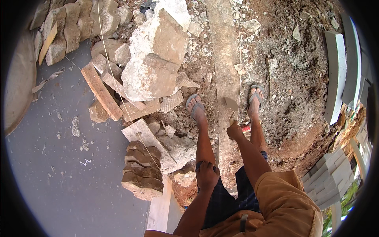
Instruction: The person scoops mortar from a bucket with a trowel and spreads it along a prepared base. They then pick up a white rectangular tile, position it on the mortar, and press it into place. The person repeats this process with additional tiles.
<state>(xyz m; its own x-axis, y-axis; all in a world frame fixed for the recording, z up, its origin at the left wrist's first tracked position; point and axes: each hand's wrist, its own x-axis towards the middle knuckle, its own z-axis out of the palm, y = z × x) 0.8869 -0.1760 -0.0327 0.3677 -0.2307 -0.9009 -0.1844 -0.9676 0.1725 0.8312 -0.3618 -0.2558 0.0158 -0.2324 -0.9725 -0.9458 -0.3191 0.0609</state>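
Note:
My right hand is closed round the handle of a trowel, just above a long grey-brown strip that runs away from me between my feet. The trowel's flat blade points forward, over the strip. Beside that hand is a small red thing, too small to make out. My left hand rests on my left knee, with its fingers spread over it and no tool visible in it. A thin string runs along the strip's right side.
Broken concrete and brick-like pieces lie left of my feet. Wavy paving blocks are stacked near a pale board. Another string crosses over the grey floor. Rubble and soil lie right, with pale slabs beyond.

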